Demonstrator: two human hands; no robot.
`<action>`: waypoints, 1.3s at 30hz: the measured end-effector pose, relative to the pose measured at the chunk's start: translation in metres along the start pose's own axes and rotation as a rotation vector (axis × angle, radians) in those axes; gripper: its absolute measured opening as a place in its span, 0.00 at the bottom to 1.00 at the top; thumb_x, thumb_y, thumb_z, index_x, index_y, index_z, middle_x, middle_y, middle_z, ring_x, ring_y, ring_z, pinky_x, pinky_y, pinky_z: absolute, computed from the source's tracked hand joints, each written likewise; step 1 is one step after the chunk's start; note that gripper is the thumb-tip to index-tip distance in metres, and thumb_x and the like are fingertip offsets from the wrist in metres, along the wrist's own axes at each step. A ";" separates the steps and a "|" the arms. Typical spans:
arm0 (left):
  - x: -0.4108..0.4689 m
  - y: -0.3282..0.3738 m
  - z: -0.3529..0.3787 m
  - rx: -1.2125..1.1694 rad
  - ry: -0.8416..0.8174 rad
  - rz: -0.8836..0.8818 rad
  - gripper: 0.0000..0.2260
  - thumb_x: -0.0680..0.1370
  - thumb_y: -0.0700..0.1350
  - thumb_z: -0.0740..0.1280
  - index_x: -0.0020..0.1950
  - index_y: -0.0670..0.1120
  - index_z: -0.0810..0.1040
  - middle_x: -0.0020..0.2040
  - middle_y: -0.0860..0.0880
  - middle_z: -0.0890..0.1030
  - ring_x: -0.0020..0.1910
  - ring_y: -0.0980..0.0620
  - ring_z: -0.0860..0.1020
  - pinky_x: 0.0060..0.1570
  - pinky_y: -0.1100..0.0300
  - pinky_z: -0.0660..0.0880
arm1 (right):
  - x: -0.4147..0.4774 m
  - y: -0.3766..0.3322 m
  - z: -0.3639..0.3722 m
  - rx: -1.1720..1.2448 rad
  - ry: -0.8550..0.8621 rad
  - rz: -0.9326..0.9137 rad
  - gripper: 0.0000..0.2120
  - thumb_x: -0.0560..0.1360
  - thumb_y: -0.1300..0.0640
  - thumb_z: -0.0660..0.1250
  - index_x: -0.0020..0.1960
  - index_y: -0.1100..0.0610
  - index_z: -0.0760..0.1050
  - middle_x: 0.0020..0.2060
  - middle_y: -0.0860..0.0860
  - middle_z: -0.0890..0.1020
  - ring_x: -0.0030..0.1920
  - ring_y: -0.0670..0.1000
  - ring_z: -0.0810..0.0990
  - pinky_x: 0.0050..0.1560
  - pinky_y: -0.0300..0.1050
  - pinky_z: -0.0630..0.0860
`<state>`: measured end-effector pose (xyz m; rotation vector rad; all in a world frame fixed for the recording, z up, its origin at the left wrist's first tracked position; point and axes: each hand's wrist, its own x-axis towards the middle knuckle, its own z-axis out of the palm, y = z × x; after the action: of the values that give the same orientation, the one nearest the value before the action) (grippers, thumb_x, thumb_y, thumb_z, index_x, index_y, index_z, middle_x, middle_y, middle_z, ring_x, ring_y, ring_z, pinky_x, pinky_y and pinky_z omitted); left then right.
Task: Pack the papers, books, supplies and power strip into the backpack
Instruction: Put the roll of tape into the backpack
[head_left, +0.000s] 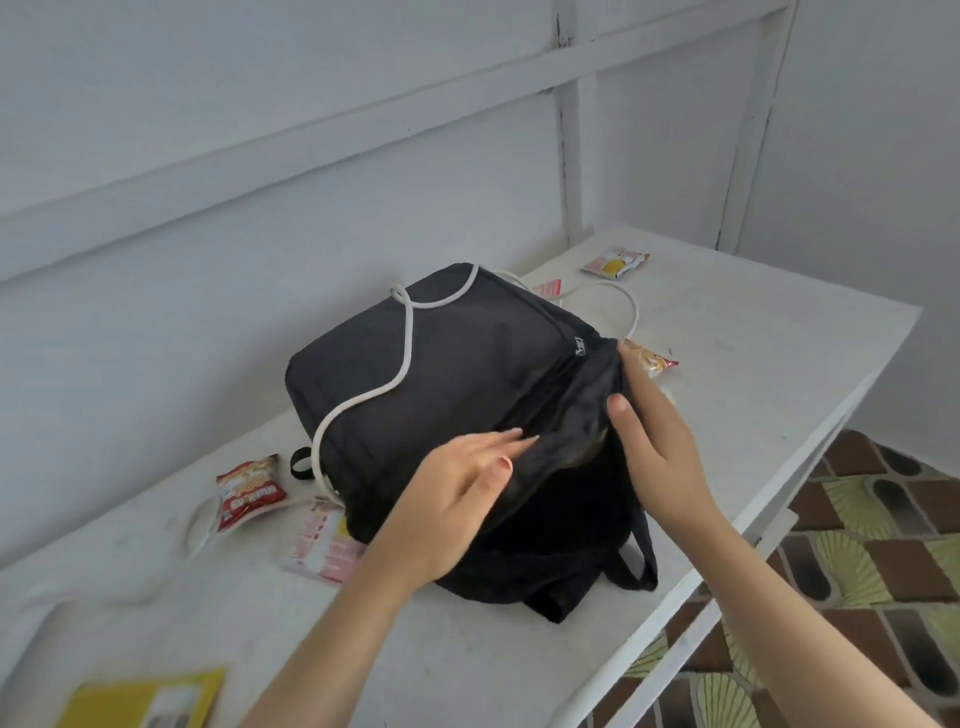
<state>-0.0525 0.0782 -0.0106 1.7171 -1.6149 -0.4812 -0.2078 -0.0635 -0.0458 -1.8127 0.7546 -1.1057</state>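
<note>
2 grips on black backpack (441, 374), on table (727, 364): left grip (447, 493) flat, spread on flap; right grip (660, 452) pinches opening rim w/ thumb. White cord (405, 332) across top.

A single view is given, taken from a camera worn on the head and pointed forward and down. The scene is seen from close above and from the near side of the tabletop (727, 374), which is crossed on a slant, so the frame is tilted. The backpack (447, 395) is held at the centre. The left hand (452, 499) and right hand (660, 452) are taken in from the lower edge, forearms included. The wall (260, 130) fills the upper half, and the floor (883, 545) is caught at the lower right. Straight lines are bent by the wide lens.
</note>
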 end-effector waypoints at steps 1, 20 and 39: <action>-0.005 -0.004 0.014 0.144 -0.008 0.025 0.18 0.79 0.58 0.46 0.66 0.66 0.67 0.70 0.58 0.69 0.70 0.64 0.62 0.70 0.65 0.55 | -0.004 0.005 0.000 -0.028 0.003 -0.006 0.28 0.76 0.40 0.54 0.74 0.47 0.60 0.72 0.40 0.65 0.72 0.39 0.61 0.71 0.41 0.60; -0.081 -0.006 0.066 0.202 0.623 -0.214 0.12 0.76 0.48 0.62 0.56 0.54 0.81 0.54 0.66 0.78 0.57 0.66 0.75 0.60 0.72 0.66 | -0.031 0.004 0.003 -0.379 -0.095 -0.166 0.14 0.76 0.52 0.62 0.59 0.54 0.75 0.66 0.49 0.72 0.71 0.50 0.64 0.74 0.52 0.49; -0.282 -0.092 -0.104 0.601 1.133 -0.943 0.29 0.72 0.43 0.72 0.70 0.41 0.66 0.66 0.42 0.73 0.65 0.42 0.69 0.63 0.54 0.63 | -0.078 -0.079 0.268 -0.417 -0.842 -0.697 0.24 0.72 0.53 0.60 0.68 0.56 0.70 0.62 0.52 0.77 0.67 0.58 0.71 0.69 0.55 0.61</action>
<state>0.0438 0.3728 -0.0632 2.4364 -0.0626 0.5933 0.0058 0.1313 -0.0693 -2.7147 -0.1978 -0.4566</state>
